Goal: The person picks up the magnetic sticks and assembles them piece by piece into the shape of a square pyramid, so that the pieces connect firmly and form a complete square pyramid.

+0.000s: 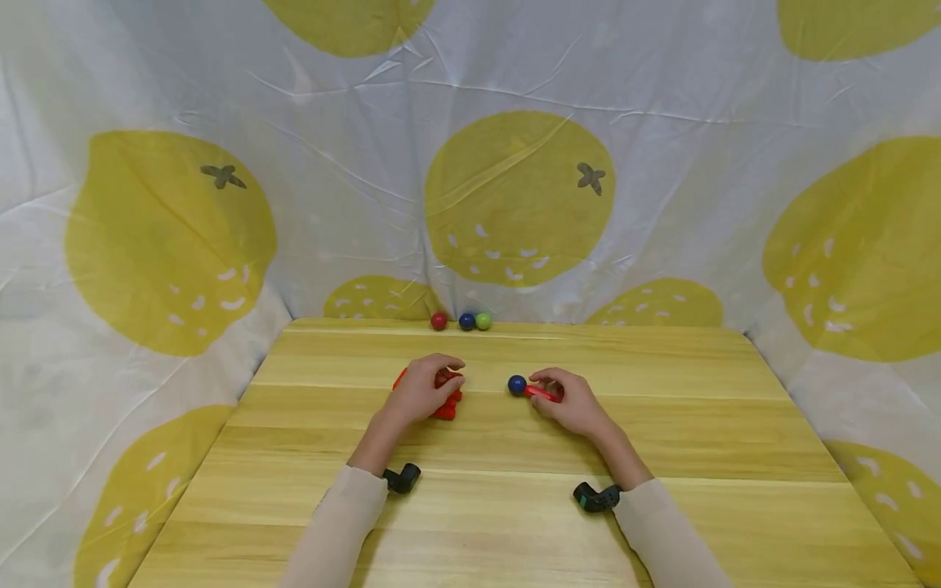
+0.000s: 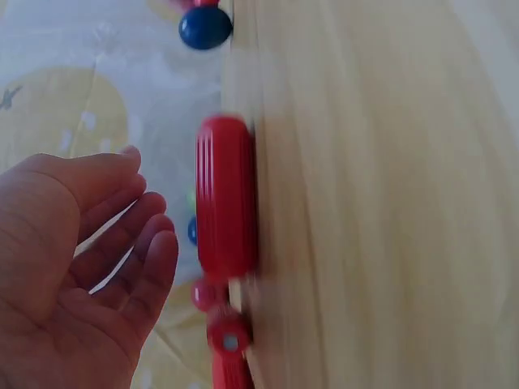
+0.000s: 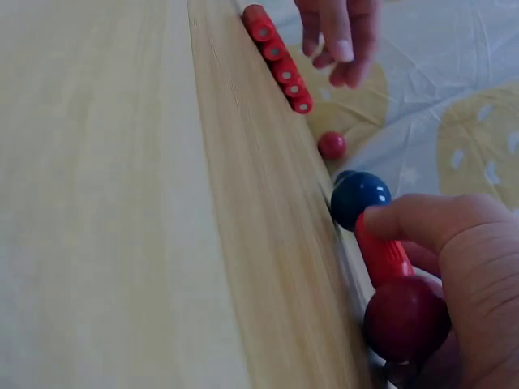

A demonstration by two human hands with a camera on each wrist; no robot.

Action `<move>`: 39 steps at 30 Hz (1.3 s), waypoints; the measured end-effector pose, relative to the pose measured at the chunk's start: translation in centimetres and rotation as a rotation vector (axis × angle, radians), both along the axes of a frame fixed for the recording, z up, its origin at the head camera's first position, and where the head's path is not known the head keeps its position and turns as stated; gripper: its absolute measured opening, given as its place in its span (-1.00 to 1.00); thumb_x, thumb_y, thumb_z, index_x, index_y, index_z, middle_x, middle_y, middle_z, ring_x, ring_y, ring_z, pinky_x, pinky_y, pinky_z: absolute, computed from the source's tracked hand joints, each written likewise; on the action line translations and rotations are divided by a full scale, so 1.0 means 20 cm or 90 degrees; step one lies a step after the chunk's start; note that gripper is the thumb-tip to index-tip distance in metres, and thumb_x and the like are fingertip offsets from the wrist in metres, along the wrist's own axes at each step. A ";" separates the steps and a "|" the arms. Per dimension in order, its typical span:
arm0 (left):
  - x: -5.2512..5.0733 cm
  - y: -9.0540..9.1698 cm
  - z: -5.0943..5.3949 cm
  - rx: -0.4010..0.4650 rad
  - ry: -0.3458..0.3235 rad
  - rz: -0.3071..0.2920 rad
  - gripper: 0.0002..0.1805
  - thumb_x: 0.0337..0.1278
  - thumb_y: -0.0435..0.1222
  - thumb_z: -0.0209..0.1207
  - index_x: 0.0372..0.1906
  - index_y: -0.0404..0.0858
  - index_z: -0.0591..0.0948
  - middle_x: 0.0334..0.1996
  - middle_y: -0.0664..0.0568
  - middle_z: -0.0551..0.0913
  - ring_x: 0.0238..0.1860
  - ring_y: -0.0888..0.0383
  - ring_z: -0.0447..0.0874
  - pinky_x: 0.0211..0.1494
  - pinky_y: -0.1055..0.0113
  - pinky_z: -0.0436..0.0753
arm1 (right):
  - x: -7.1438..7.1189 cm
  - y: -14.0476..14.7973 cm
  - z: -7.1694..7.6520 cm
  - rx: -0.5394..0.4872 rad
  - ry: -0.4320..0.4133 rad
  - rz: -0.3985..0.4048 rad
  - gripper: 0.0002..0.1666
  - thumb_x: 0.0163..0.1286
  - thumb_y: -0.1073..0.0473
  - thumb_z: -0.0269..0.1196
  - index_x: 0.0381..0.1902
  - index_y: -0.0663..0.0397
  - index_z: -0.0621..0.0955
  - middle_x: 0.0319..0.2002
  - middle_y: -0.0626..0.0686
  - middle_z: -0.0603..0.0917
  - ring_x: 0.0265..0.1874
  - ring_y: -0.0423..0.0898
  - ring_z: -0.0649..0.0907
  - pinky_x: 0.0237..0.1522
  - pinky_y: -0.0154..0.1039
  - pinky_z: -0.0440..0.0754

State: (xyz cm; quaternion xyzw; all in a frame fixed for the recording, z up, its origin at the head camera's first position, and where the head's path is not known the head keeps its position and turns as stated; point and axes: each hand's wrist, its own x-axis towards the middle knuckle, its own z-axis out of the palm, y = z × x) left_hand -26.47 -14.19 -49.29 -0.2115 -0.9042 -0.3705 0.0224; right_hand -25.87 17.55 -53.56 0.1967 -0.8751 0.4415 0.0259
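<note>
My right hand (image 1: 573,400) (image 3: 478,267) pinches a red rod (image 1: 540,394) (image 3: 383,255) between thumb and fingers. A blue ball (image 1: 517,385) (image 3: 359,200) is on one end of that rod, and a dark red ball (image 3: 407,319) is at its other end. Over several red rods (image 1: 445,411) (image 3: 285,71) lying side by side on the table, my left hand (image 1: 421,390) (image 2: 89,243) (image 3: 349,36) hangs with bent, relaxed fingers and holds nothing. A ribbed red rod (image 2: 226,197) shows beside its fingertips in the left wrist view.
Along the wooden table's (image 1: 500,523) back edge are a red ball (image 1: 439,321), a blue ball (image 1: 466,322) and a green ball (image 1: 483,321); the last two sit side by side. A cloth with yellow fruit prints (image 1: 353,188) hangs behind and at both sides.
</note>
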 end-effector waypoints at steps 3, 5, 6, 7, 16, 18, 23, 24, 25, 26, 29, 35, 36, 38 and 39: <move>0.00 -0.10 -0.01 -0.018 0.023 0.033 -0.67 0.37 -0.22 0.31 0.14 -0.25 0.71 0.03 -0.08 0.74 -0.10 0.05 0.67 0.06 0.12 0.68 | 0.01 0.02 0.01 0.000 -0.001 0.007 -0.53 0.35 0.16 0.43 0.19 0.09 0.65 -0.06 0.09 0.71 -0.46 -0.19 0.57 -0.39 -0.34 0.57; 0.00 -0.17 -0.01 -0.027 0.035 0.055 -0.69 0.37 -0.23 0.31 0.11 -0.25 0.72 -0.01 -0.10 0.74 -0.14 0.00 0.64 0.03 0.10 0.65 | 0.01 0.03 0.02 0.000 0.009 0.018 -0.48 0.36 0.15 0.43 0.24 0.12 0.62 -0.02 0.13 0.70 -0.55 -0.21 0.52 -0.49 -0.33 0.52; 0.00 -0.20 -0.01 -0.030 0.042 0.066 -0.70 0.36 -0.23 0.32 0.10 -0.25 0.73 -0.01 -0.10 0.73 -0.13 -0.01 0.64 0.03 0.08 0.66 | 0.02 0.03 0.02 0.002 0.012 0.024 -0.46 0.36 0.16 0.43 0.27 0.13 0.60 -0.04 0.14 0.70 -0.60 -0.23 0.49 -0.53 -0.34 0.50; 0.00 -0.24 -0.01 -0.030 0.043 0.078 -0.71 0.35 -0.24 0.32 0.08 -0.25 0.73 -0.01 -0.11 0.73 -0.13 -0.03 0.65 0.02 0.06 0.66 | 0.02 0.04 0.02 0.006 0.017 0.031 -0.43 0.37 0.16 0.42 0.30 0.14 0.59 -0.13 0.16 0.70 -0.63 -0.24 0.47 -0.56 -0.34 0.48; 0.04 -0.43 -0.05 -0.039 0.026 0.118 -0.72 0.30 -0.24 0.37 0.06 -0.20 0.75 0.00 -0.16 0.69 -0.09 -0.07 0.64 -0.01 0.01 0.66 | 0.01 0.06 0.04 0.010 -0.032 0.026 -0.46 0.41 0.17 0.37 0.32 0.05 0.58 -0.43 0.04 0.67 -0.65 -0.24 0.47 -0.57 -0.34 0.46; 0.04 -0.44 -0.06 -0.043 0.024 0.118 -0.72 0.27 -0.25 0.39 0.04 -0.21 0.75 -0.05 -0.16 0.68 -0.16 -0.03 0.60 -0.07 0.08 0.63 | 0.01 0.06 0.04 0.008 -0.033 0.005 -0.50 0.42 0.12 0.38 0.28 0.05 0.60 -0.19 0.10 0.74 -0.56 -0.21 0.53 -0.49 -0.33 0.51; 0.03 -0.42 -0.07 -0.046 0.017 0.127 -0.71 0.24 -0.20 0.42 -0.01 -0.21 0.74 -0.10 -0.13 0.71 -0.22 0.04 0.62 -0.11 0.14 0.62 | 0.01 0.06 0.03 -0.002 -0.033 -0.030 -0.45 0.44 0.13 0.37 0.34 0.07 0.57 0.07 0.15 0.69 -0.42 -0.15 0.58 -0.36 -0.32 0.55; 0.03 -0.41 -0.08 -0.045 0.017 0.131 -0.71 0.23 -0.19 0.42 -0.01 -0.22 0.73 -0.10 -0.13 0.72 -0.21 0.03 0.65 -0.09 0.13 0.65 | 0.01 0.06 0.03 -0.001 -0.036 -0.033 -0.44 0.44 0.14 0.36 0.36 0.06 0.56 0.02 0.15 0.70 -0.42 -0.14 0.58 -0.36 -0.32 0.55; 0.03 -0.41 -0.08 -0.040 0.012 0.138 -0.72 0.23 -0.19 0.42 -0.02 -0.21 0.72 -0.10 -0.12 0.73 -0.19 0.02 0.68 -0.07 0.10 0.67 | 0.01 0.06 0.03 -0.001 -0.039 -0.035 -0.45 0.45 0.15 0.35 0.37 0.05 0.56 -0.02 0.14 0.70 -0.42 -0.14 0.57 -0.36 -0.31 0.54; 0.03 -0.40 -0.08 -0.035 0.011 0.145 -0.73 0.23 -0.20 0.42 -0.03 -0.21 0.72 -0.10 -0.11 0.75 -0.18 0.02 0.71 -0.05 0.08 0.70 | 0.01 0.06 0.02 -0.001 -0.044 -0.039 -0.46 0.45 0.14 0.34 0.36 0.02 0.58 -0.06 0.13 0.70 -0.42 -0.13 0.57 -0.35 -0.30 0.54; 0.03 -0.39 -0.09 -0.026 0.004 0.173 -0.79 0.26 -0.24 0.40 -0.07 -0.21 0.71 -0.14 -0.08 0.77 -0.17 0.02 0.75 -0.02 0.05 0.72 | 0.01 0.07 0.02 -0.001 -0.060 -0.049 -0.52 0.45 0.11 0.35 0.30 -0.02 0.62 -0.13 0.12 0.71 -0.39 -0.12 0.57 -0.32 -0.30 0.54; 0.03 -0.39 -0.09 -0.029 0.015 0.199 -0.75 0.27 -0.32 0.35 0.00 -0.29 0.69 -0.20 -0.09 0.78 -0.22 0.05 0.73 -0.08 0.09 0.72 | 0.01 0.07 0.01 -0.045 -0.088 -0.072 -0.54 0.44 0.10 0.37 0.25 0.07 0.64 0.07 0.17 0.70 -0.33 -0.10 0.62 -0.32 -0.34 0.58; 0.03 -0.39 -0.10 -0.030 0.019 0.195 -0.73 0.27 -0.32 0.35 0.03 -0.31 0.68 -0.20 -0.10 0.78 -0.23 0.05 0.72 -0.08 0.09 0.72 | 0.01 0.07 0.01 -0.056 -0.091 -0.074 -0.53 0.44 0.10 0.37 0.25 0.09 0.64 0.09 0.18 0.69 -0.33 -0.10 0.62 -0.34 -0.34 0.58; 0.03 -0.38 -0.10 -0.022 0.025 0.181 -0.68 0.28 -0.33 0.34 0.09 -0.32 0.68 -0.17 -0.11 0.78 -0.22 0.04 0.72 -0.08 0.10 0.72 | 0.01 0.07 0.00 -0.074 -0.091 -0.076 -0.52 0.43 0.11 0.38 0.24 0.14 0.63 0.10 0.20 0.68 -0.35 -0.11 0.62 -0.38 -0.35 0.58; 0.03 -0.38 -0.10 -0.019 0.030 0.172 -0.67 0.29 -0.33 0.33 0.11 -0.31 0.68 -0.15 -0.12 0.77 -0.21 0.03 0.72 -0.08 0.10 0.72 | 0.00 0.07 0.00 -0.082 -0.091 -0.078 -0.53 0.43 0.11 0.38 0.23 0.15 0.64 0.10 0.20 0.69 -0.36 -0.11 0.63 -0.38 -0.36 0.58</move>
